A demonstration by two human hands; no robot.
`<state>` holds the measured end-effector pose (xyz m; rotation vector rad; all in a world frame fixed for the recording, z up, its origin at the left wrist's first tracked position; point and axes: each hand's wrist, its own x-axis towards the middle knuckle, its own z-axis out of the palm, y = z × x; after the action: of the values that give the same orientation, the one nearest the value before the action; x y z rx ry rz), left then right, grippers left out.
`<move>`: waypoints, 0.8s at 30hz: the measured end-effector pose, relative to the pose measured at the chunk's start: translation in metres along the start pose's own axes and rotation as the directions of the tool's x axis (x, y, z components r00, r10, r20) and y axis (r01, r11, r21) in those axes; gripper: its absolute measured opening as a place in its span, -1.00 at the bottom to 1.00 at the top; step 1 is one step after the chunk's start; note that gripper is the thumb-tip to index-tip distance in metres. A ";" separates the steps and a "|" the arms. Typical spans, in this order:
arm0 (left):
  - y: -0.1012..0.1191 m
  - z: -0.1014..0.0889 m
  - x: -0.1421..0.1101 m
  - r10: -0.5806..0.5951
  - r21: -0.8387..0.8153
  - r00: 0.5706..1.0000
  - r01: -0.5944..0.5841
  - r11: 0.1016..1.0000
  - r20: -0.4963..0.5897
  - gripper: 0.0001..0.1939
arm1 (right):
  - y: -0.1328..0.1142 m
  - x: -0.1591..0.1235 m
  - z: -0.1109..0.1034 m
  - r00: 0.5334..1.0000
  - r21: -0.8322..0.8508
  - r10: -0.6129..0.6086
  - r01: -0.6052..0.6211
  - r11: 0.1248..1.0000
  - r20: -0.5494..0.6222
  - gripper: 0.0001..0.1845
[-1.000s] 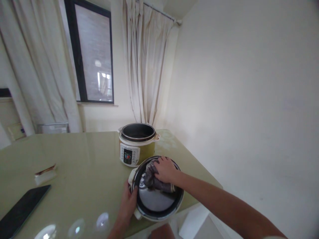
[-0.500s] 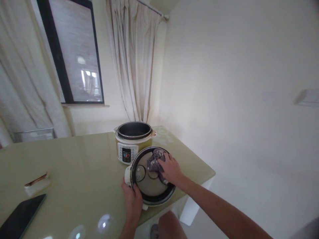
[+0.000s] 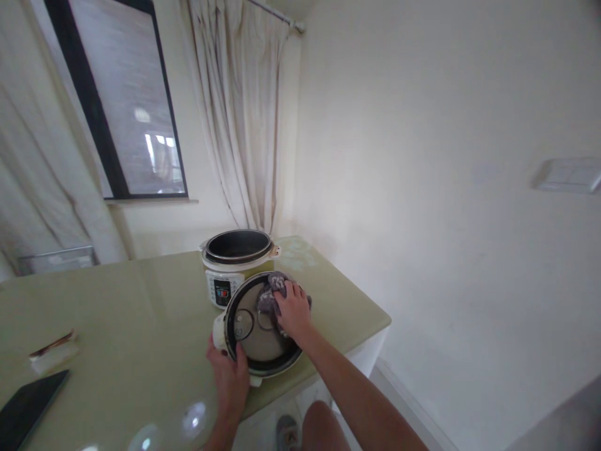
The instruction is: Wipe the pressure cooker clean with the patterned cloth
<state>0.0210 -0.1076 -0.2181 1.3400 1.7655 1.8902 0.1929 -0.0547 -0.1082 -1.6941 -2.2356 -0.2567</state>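
Note:
A round pressure cooker lid (image 3: 263, 344) is tilted up over the table's near edge, its metal underside and black seal ring facing me. My left hand (image 3: 230, 376) grips its left rim by the white handle, thumb on the seal. With my right hand (image 3: 293, 307) I press a bunched grey patterned cloth (image 3: 270, 299) against the upper right of the underside; the fingers are closed round it. Just behind the lid stands the electric pressure cooker (image 3: 223, 266), lidless, with a dark inner pot and a button panel in front. The lid hides its lower right part.
On the pale green table (image 3: 131, 313) lie a dark tablet-like slab (image 3: 30, 404) and a small white packet (image 3: 54, 354) at the left. A white wall (image 3: 422, 219) rises along the right side. Curtains (image 3: 239, 125) and a window (image 3: 126, 94) are behind.
My view has swung to the right. The lid has tilted up more towards me, and the cloth has shifted from across its middle to the upper right, uncovering round fittings on the underside.

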 end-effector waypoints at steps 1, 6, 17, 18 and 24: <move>-0.001 0.000 0.001 -0.001 -0.001 1.000 0.001 1.000 -0.010 -0.19 | 0.006 -0.008 0.002 1.000 0.003 0.021 -0.021 1.000 0.001 -0.51; -0.012 0.003 0.007 -0.089 -0.048 0.996 0.088 0.995 -0.011 -0.16 | 0.006 -0.052 0.024 0.996 0.132 -0.089 0.084 0.988 0.029 -0.36; -0.029 0.003 0.008 -0.170 -0.038 0.985 0.170 0.985 0.017 -0.14 | -0.018 0.019 0.045 0.957 0.228 -0.081 0.148 0.962 -0.279 -0.25; -0.028 0.004 0.006 -0.180 -0.047 0.983 0.181 0.982 0.017 -0.15 | -0.024 0.022 0.049 0.936 0.222 -0.163 0.238 0.945 -0.312 -0.24; -0.018 0.008 0.003 -0.185 -0.070 0.983 0.184 0.980 -0.001 -0.15 | -0.041 0.038 0.042 0.829 0.120 -0.485 0.532 0.839 -0.279 -0.45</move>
<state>0.0177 -0.0957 -0.2335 1.1049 1.7439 1.8404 0.1380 -0.0179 -0.1310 -0.8816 -2.3934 -0.3326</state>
